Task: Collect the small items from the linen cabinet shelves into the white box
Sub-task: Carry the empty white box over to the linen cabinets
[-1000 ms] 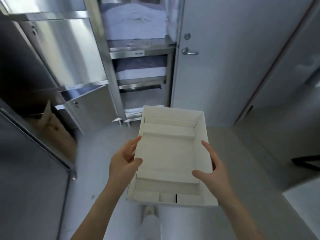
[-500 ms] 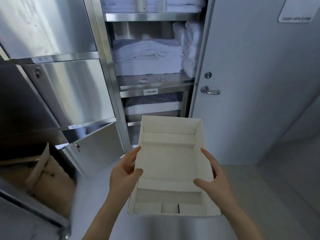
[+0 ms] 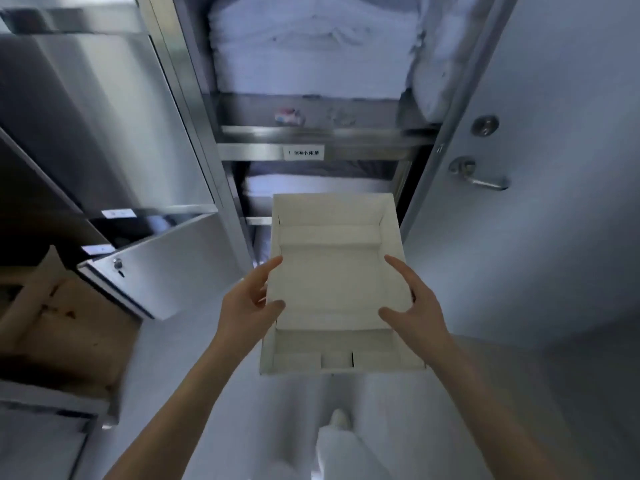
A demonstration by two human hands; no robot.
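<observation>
I hold an empty white box (image 3: 332,289) in front of me at waist height. My left hand (image 3: 247,303) grips its left wall, my right hand (image 3: 414,306) its right wall. Ahead stands the open steel linen cabinet (image 3: 311,135). On its middle shelf, in front of the stacked white linen (image 3: 308,53), lie a small red-and-white packet (image 3: 288,116) and a blurred clear item (image 3: 341,116). The box's far end sits just below that shelf.
A grey door with a lever handle (image 3: 479,176) is on the right. Steel cabinet doors (image 3: 104,116) fill the left; a lower one (image 3: 156,268) stands ajar. A brown cardboard box (image 3: 59,317) sits at lower left. My shoe (image 3: 339,419) is on the floor.
I have stepped closer to the cabinet and the view has tilted up, so the shelf with the small items looms larger. The box stays held in both hands.
</observation>
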